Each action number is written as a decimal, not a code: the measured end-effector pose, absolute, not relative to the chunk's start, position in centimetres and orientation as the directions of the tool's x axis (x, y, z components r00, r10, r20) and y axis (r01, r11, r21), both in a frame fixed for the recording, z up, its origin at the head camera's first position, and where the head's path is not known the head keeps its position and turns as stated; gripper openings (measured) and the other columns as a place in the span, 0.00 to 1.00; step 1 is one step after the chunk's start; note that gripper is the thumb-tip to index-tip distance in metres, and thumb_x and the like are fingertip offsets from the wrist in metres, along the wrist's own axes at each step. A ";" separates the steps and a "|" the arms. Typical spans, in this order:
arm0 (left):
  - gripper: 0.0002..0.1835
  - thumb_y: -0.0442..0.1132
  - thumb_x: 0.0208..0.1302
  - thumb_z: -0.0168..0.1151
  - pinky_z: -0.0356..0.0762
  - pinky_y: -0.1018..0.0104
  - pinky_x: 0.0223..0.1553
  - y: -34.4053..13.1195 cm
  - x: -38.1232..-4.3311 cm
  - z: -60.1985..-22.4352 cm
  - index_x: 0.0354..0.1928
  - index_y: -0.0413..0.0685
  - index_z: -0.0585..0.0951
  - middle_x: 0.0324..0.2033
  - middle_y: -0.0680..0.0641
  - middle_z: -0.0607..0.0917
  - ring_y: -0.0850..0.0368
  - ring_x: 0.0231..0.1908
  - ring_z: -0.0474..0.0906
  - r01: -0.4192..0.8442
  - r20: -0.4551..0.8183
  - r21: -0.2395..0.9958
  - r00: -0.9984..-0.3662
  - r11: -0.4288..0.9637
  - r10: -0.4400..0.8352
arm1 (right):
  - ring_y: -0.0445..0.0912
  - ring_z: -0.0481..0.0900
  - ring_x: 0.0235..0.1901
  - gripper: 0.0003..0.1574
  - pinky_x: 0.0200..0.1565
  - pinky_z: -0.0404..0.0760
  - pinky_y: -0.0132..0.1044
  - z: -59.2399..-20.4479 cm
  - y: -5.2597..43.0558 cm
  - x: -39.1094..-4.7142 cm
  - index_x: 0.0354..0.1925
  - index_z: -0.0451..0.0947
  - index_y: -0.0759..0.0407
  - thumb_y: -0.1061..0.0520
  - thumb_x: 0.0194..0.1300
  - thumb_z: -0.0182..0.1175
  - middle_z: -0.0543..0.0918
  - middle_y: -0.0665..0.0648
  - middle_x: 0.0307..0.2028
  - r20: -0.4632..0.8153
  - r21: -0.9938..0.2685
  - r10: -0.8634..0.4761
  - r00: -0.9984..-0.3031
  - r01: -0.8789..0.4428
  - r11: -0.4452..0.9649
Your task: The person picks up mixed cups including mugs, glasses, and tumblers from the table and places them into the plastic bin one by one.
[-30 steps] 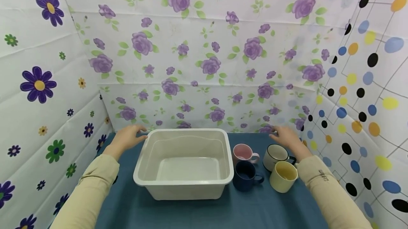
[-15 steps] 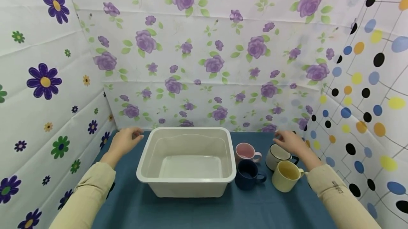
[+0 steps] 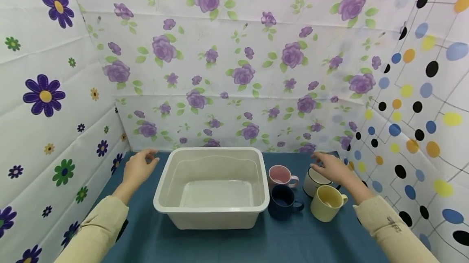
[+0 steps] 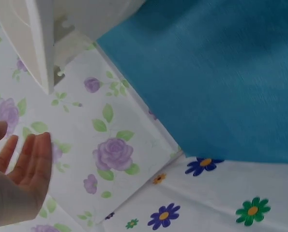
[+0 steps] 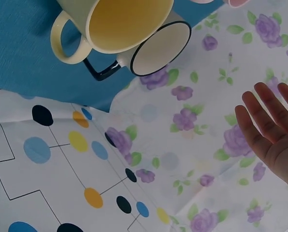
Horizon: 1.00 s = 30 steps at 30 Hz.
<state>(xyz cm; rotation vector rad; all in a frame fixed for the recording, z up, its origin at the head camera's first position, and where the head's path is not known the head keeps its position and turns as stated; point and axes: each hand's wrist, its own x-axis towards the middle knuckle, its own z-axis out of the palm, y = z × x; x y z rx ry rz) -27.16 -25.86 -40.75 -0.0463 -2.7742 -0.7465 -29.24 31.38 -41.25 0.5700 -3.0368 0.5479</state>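
Note:
My left hand (image 3: 138,168) hovers left of a white plastic basin (image 3: 211,220), its fingers loosely bent and holding nothing. In the left wrist view the left fingers (image 4: 31,162) are apart from the basin's rim (image 4: 47,72). Over on the right, my right hand (image 3: 331,169) hangs above a white mug with a dark rim (image 3: 311,183) and partly covers it. That hand holds nothing; its fingers (image 5: 267,113) are spread in the right wrist view. A yellow mug (image 3: 324,208) stands in front of the white one. A pink mug (image 3: 279,175) and a navy mug (image 3: 281,204) stand beside the basin.
A blue cloth (image 3: 220,244) covers the table. Floral sheeting (image 3: 234,71) rises behind it, with a flower-patterned sheet (image 3: 47,141) at the left and a dotted one (image 3: 414,153) at the right. The mugs stand close together right of the basin.
My left hand has drawn away from the basin's edge, leftward and slightly nearer. The right hand has lowered slightly over the white mug. The basin and mugs stay where they were.

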 end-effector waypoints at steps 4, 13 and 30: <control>0.21 0.41 0.66 0.56 0.75 0.44 0.39 -25.7 -27.0 -40.9 0.56 0.35 0.74 0.45 0.32 0.82 0.36 0.42 0.79 0.070 0.183 0.538 -0.982 0.840 -0.035 | 0.63 0.77 0.49 0.25 0.45 0.78 0.54 -41.4 31.1 -28.8 0.57 0.70 0.68 0.54 0.68 0.54 0.78 0.71 0.51 0.062 -0.345 -0.369 -0.927 -0.367 0.864; 0.26 0.43 0.69 0.53 0.83 0.56 0.34 -26.5 -25.9 -41.7 0.61 0.32 0.68 0.49 0.27 0.76 0.38 0.41 0.79 0.025 0.034 0.710 -0.999 0.704 0.002 | 0.60 0.78 0.49 0.28 0.46 0.78 0.53 -42.0 30.3 -28.3 0.59 0.69 0.65 0.51 0.68 0.55 0.78 0.68 0.52 0.039 -0.341 -0.404 -0.914 -0.392 0.854; 0.32 0.52 0.71 0.48 0.81 0.50 0.43 -26.9 -25.0 -41.9 0.66 0.33 0.61 0.58 0.25 0.69 0.32 0.54 0.72 -0.112 -0.203 0.793 -0.975 0.599 0.087 | 0.50 0.81 0.36 0.31 0.39 0.80 0.46 -42.4 26.8 -27.2 0.57 0.72 0.63 0.44 0.64 0.59 0.78 0.66 0.50 -0.023 -0.226 -0.531 -0.847 -0.513 0.828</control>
